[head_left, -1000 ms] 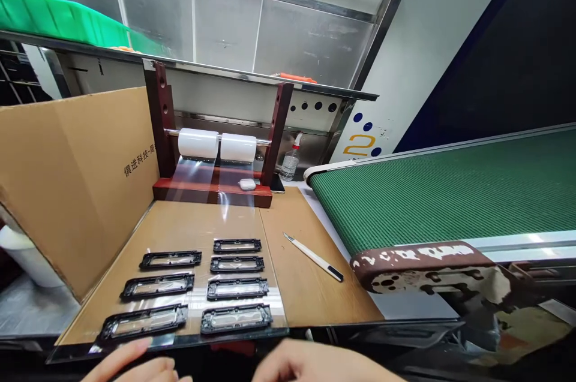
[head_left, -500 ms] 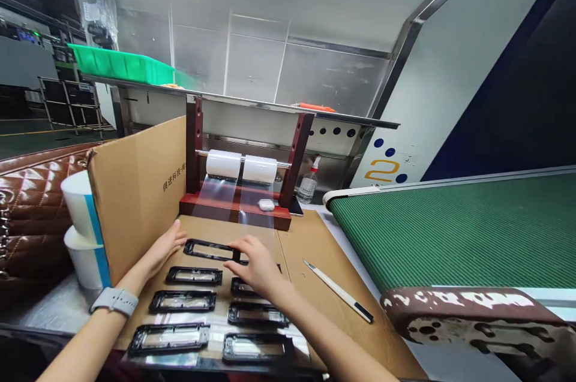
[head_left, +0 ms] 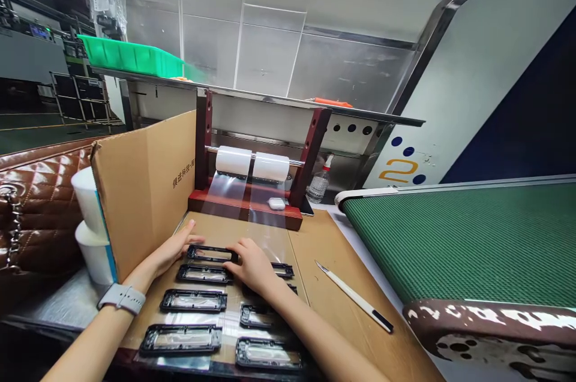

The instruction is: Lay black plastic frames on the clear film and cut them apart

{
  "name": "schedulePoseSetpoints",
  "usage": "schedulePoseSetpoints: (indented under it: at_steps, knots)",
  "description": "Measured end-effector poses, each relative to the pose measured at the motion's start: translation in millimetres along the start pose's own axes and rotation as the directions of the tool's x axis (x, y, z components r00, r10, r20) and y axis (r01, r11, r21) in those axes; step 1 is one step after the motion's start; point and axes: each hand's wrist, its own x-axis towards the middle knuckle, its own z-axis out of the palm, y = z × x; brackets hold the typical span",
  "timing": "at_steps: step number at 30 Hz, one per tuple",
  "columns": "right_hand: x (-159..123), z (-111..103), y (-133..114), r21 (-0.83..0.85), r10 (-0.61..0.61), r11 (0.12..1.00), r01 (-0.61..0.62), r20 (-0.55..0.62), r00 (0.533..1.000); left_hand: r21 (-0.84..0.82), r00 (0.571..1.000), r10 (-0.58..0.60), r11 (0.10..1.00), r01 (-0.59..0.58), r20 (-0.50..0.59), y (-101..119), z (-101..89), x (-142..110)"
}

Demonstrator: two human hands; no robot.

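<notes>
Several black rectangular plastic frames lie in rows on a clear film sheet over a cardboard board. My right hand grips the right end of the topmost black frame. My left hand lies flat just left of that frame, fingers apart and holding nothing. Both forearms cross the rows from below, and my right hand and arm hide part of the frames on the right. A grey watch circles my left wrist.
A wooden stand holds two white film rolls behind the board. A white craft knife lies to the right, beyond it a green conveyor belt. A cardboard flap stands on the left.
My hands have come in from the bottom edge to the top of the rows. My right hand has taken the topmost frame's right end. The view has swung left.
</notes>
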Motion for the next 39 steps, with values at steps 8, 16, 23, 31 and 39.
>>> schedulePoseSetpoints:
  at_steps: [8,16,23,31,39]
  knots:
    - [1.5,-1.0,-1.5,-0.019,-0.004,1.000,0.004,0.003,1.000,0.025,0.998,0.061,0.998,-0.060,-0.035,-0.7,3.0,-4.2]
    - [3.3,-1.3,-4.0,-0.019,0.034,0.999,-0.035,-0.052,0.998,0.512,0.882,0.469,0.766,-0.389,-0.031,-21.7,10.4,-15.9]
    - [-50.0,-40.6,38.3,-0.048,0.117,0.991,-0.124,-0.130,0.985,0.867,0.901,0.321,0.309,-0.390,0.291,-47.1,23.0,-45.0]
    - [-175.6,-84.7,119.8,-0.143,0.367,0.897,-0.419,-0.292,0.883,0.937,0.914,0.297,0.129,-0.326,0.277,-48.1,19.8,-34.5]
    - [-192.4,-83.4,127.2,-0.028,0.367,0.911,-0.412,-0.403,0.839,0.896,0.793,0.493,0.056,-0.440,0.359,-46.3,25.2,-27.5]
